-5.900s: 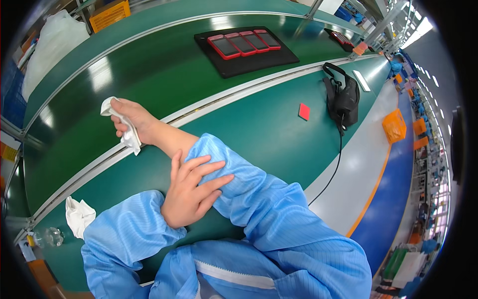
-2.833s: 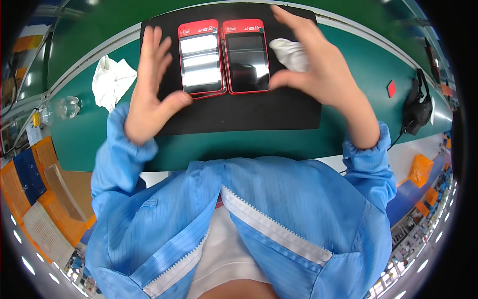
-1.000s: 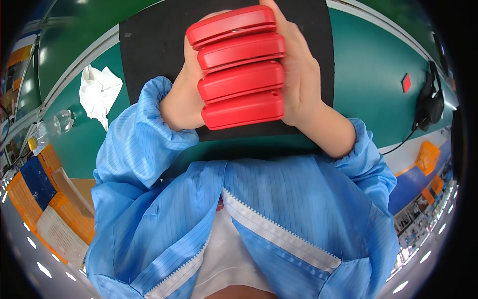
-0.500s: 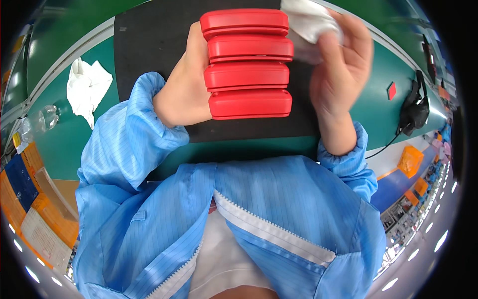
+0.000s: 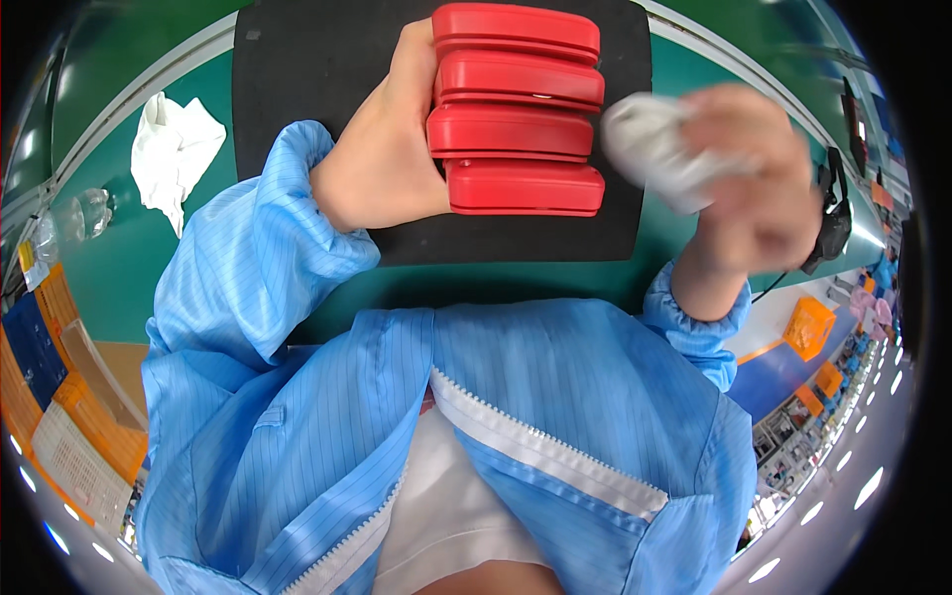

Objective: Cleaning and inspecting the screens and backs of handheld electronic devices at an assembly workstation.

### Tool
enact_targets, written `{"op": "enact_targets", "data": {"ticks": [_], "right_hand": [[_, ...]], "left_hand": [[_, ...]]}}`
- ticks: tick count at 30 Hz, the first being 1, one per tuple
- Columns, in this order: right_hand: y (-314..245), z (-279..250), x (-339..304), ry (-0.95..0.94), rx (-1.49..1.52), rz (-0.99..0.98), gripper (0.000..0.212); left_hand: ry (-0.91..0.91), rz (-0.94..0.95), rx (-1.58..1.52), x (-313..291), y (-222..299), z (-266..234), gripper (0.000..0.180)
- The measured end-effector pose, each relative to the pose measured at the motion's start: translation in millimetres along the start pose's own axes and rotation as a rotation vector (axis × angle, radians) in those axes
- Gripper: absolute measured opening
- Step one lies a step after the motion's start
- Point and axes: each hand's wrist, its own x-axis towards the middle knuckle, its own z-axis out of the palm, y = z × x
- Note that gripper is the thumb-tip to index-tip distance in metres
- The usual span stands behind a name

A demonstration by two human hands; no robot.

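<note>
The left hand [image 5: 385, 159] grips a stack of four red slab-shaped devices [image 5: 511, 132] from its left side, edges facing the viewer, over a black mat [image 5: 283, 109] on a green tabletop [image 5: 416, 286]; its fingers are mostly hidden behind the stack. The right hand [image 5: 759, 178], just right of the stack and apart from it, is closed around a crumpled white cloth [image 5: 650, 144]; motion blur smears both, so individual fingers are hard to make out, and the mat's far edge is cut off
</note>
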Motion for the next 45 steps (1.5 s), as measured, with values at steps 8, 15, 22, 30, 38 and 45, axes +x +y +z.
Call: {"op": "enact_targets", "data": {"ticks": [8, 15, 22, 30, 38, 45], "right_hand": [[50, 12, -73, 0.289, 0.547, 0.75, 0.034], [-18, 71, -14, 0.047, -0.044, 0.711, 0.091], [-22, 51, -3, -0.003, 0.074, 0.786, 0.094], [-15, 51, -2, -0.19, -0.022, 1.017, 0.067], [-16, 67, -13, -0.163, -0.237, 0.773, 0.064], [-15, 78, -12, -0.079, -0.125, 0.77, 0.054]], "left_hand": [[0.031, 0.039, 0.886, -1, 66, 8, 0.089], [-0.053, -0.245, 1.404, 2, 103, 31, 0.111], [-0.06, -0.041, 1.266, -2, 79, 20, 0.116], [-0.05, 0.012, 1.132, -1, 73, 4, 0.13], [0.011, 0.072, 0.595, -31, 21, -21, 0.133], [0.077, -0.05, 0.631, -33, 25, -19, 0.103]]}}
